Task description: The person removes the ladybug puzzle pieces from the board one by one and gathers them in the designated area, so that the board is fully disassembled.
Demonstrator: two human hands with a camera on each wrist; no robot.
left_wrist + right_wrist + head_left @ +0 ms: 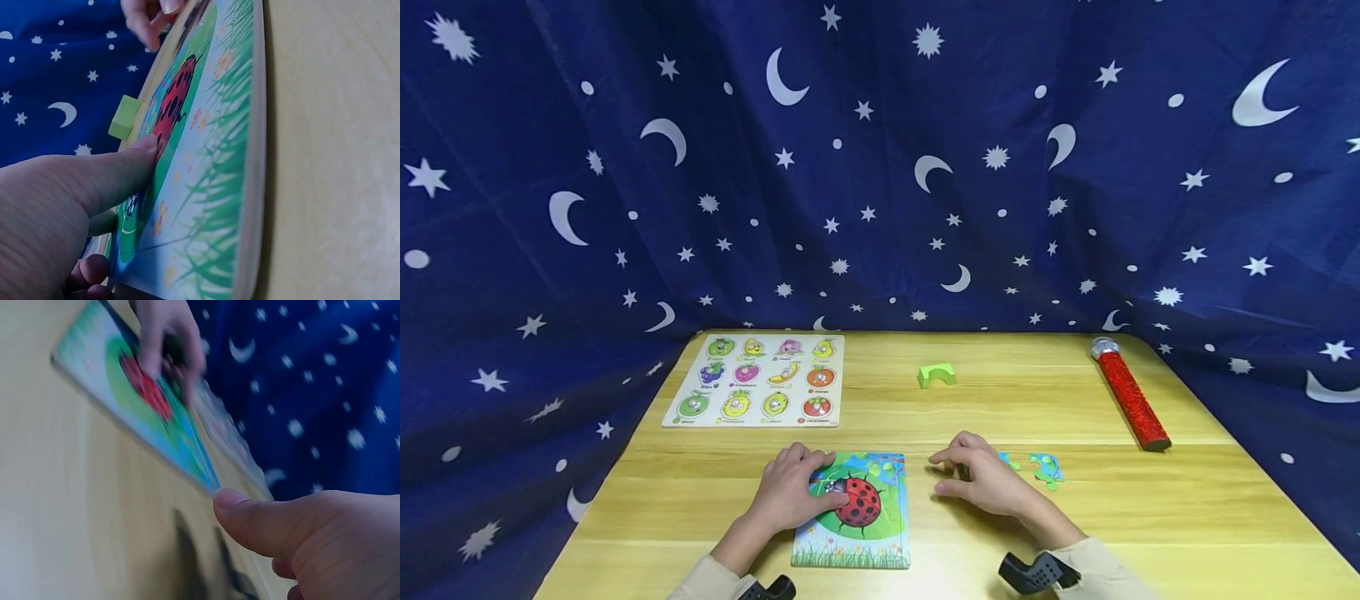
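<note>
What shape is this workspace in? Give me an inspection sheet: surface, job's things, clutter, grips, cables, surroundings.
Surface: wood-grain table, bare between items.
Job's things: ladybug puzzle lies flat; loose puzzle pieces to its right, some partly hidden, count unclear.
Clutter: fruit board far left, green arch block far centre, red microphone far right.
Grips: left grip has its thumb on the puzzle; right grip is by the pieces, thumb and forefinger apart.
Cables: nothing seen.
Surroundings: blue star-and-moon curtain behind the table.
</note>
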